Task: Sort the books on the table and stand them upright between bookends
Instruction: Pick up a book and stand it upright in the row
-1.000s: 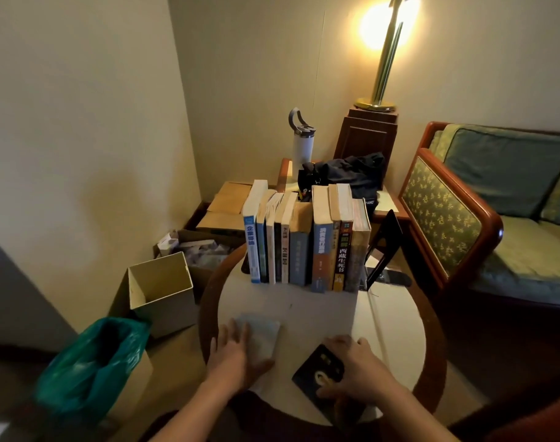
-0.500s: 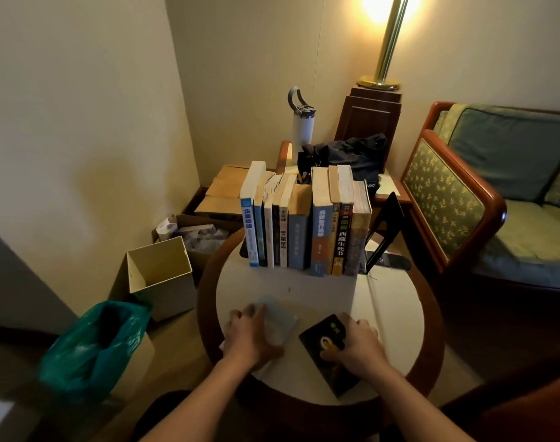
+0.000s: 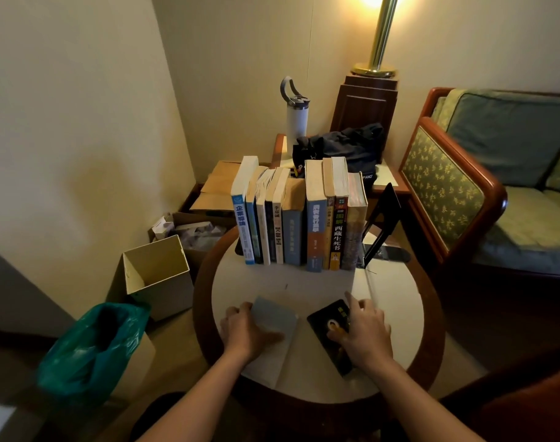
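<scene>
The left forearm point(image 3: 205, 387) and right forearm point(image 3: 409, 393) are bare to the frame's edge; dark cloth point(image 3: 164, 413) beneath may be trousers.

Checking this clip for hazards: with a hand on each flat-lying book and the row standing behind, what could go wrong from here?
1. The black metal bookend seems to stand off from the row of upright books, so the row's right end may topple if nudged.
2. The left hand holds the pale grey-blue book and the right hand the black book with a yellow emblem, so neither is free to steady the row.
</scene>
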Available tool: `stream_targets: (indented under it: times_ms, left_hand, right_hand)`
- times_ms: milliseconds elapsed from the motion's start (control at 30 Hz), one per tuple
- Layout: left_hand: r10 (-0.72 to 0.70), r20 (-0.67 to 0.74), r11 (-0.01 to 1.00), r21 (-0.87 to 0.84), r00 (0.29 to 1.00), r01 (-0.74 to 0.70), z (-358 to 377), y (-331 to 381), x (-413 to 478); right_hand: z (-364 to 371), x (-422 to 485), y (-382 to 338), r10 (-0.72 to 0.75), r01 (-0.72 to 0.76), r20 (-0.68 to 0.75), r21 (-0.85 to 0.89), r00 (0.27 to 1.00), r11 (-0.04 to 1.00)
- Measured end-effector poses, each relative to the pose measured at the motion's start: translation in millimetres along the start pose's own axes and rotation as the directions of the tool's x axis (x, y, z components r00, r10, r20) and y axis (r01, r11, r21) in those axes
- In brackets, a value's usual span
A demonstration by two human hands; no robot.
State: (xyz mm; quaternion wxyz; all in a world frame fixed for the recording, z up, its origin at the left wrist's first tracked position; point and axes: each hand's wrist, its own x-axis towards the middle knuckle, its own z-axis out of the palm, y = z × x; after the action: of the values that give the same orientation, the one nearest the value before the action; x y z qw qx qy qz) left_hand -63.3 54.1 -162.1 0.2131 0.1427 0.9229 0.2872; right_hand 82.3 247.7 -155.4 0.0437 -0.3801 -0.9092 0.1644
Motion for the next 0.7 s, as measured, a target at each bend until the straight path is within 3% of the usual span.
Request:
stream_targets:
  times_ms: [100, 200, 267, 333, 400, 433, 500, 600, 700]
  left_hand:
    - [0.013, -0.01, 0.979, -0.205, 1.0, -0.015, -1, 6, 2]
    - [0.073, -0.01, 0.931, -0.357, 0.997, -0.072, -9, 18, -3]
    - [0.13, -0.041, 0.883, -0.45, 0.991, -0.134, -14, 27, -7]
    - [0.191, -0.054, 0.802, -0.566, 0.98, -0.188, -20, 39, -12]
    - [0.265, -0.078, 0.731, -0.634, 0.961, -0.253, -23, 48, -18]
    - [0.3, -0.08, 0.712, -0.644, 0.95, -0.279, -22, 52, -21]
    - [0.382, -0.007, 0.692, -0.661, 0.924, -0.291, -18, 58, -30]
    - [0.456, 0.175, 0.738, -0.623, 0.872, -0.261, -8, 58, -33]
    - [0.369, 0.179, 0.863, -0.431, 0.912, -0.264, -5, 50, -26]
  right_hand:
    - [0, -5, -6, -0.086, 0.085, -0.047, -0.018, 0.995, 0.996]
    - [3, -5, -16, -0.124, 0.127, -0.028, 0.227, 0.992, 0.966]
    - [1, -4, -28, -0.103, 0.074, 0.047, 0.422, 0.994, 0.904]
    - [-10, -5, -43, -0.039, -0.086, 0.174, 0.656, 0.984, 0.75]
    - [-23, -4, -56, 0.008, -0.299, 0.338, 0.822, 0.941, 0.485]
    - [-30, -4, -61, 0.011, -0.381, 0.406, 0.847, 0.914, 0.37]
    - [-38, 1, -62, 0.006, -0.481, 0.494, 0.843, 0.869, 0.241]
    - [-40, 7, -51, 0.063, -0.52, 0.519, 0.829, 0.852, 0.204]
    - [-36, 14, -24, 0.1, -0.459, 0.458, 0.801, 0.883, 0.385]
